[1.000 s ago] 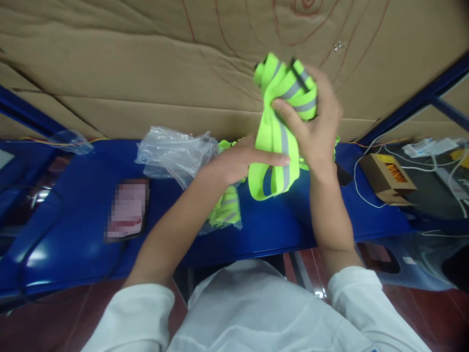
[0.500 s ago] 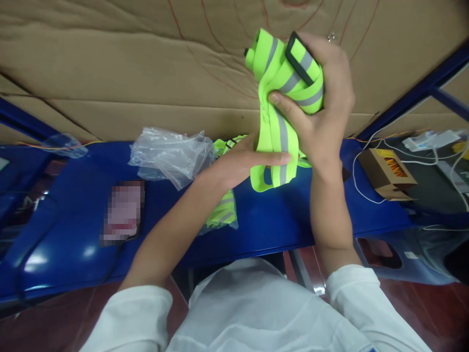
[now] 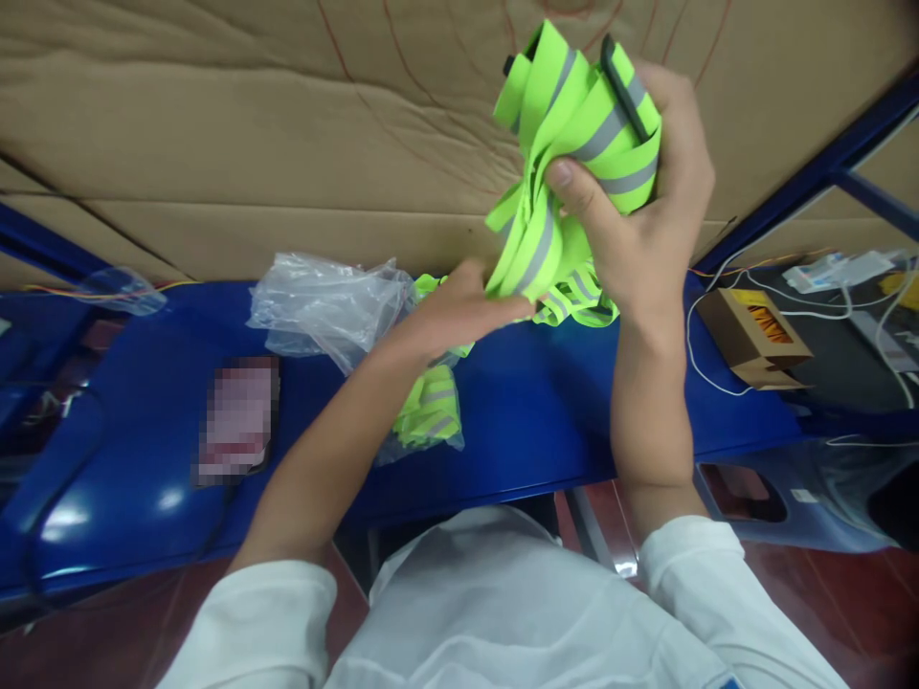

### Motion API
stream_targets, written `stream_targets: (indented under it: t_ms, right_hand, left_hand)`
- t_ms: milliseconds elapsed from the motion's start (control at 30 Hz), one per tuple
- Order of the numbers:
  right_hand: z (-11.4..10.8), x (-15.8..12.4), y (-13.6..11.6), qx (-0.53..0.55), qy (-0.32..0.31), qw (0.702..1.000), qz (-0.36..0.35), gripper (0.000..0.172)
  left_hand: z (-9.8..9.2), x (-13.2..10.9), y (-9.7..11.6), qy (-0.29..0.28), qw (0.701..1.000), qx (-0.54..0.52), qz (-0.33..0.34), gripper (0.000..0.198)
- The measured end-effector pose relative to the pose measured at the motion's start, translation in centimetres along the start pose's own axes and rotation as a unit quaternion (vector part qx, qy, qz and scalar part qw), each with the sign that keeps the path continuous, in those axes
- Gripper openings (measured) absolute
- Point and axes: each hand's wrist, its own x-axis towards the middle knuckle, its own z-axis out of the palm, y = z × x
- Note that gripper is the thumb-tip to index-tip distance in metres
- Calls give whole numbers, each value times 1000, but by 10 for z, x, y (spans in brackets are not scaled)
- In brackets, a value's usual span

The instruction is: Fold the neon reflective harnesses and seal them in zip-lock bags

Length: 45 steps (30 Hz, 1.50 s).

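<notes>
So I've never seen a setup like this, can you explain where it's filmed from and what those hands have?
There's no machine here: these are a person's bare hands, seen by a camera worn on the head, looking forward and down. Every picture comes from it. The right hand grips a bundle of neon-green straps with grey stripes; the left hand touches its lower end. On the blue table lie clear plastic bags, a bagged green bundle, more green straps behind the hands, and a pixelated phone-like object. A cardboard box stands at the right.
</notes>
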Motion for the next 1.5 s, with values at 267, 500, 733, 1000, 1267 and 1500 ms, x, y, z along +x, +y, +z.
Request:
stream_targets:
  t_ms: [267, 500, 733, 1000, 1267, 1500]
  right_hand:
    - [11, -7, 3, 231, -74, 935, 259, 29]
    - [35, -9, 24, 331, -149, 861, 358, 46]
    - [49, -21, 48, 290, -174, 851, 402, 55]
    - [46, -21, 42, 233, -176, 901, 323, 45]
    - [24, -17, 1, 75, -109, 979, 154, 55]
    - [33, -19, -16, -23, -177, 977, 114, 38]
  left_hand:
    - [-38, 0, -1, -50, 996, 77, 12, 53]
    - [-49, 1, 3, -65, 994, 70, 47, 44]
    - [-50, -6, 16, -59, 992, 86, 74, 31]
    - [-48, -4, 9, -139, 985, 29, 96, 23]
    - [-43, -6, 15, -91, 991, 34, 92, 26]
    - [-52, -11, 17, -63, 991, 2, 120, 30]
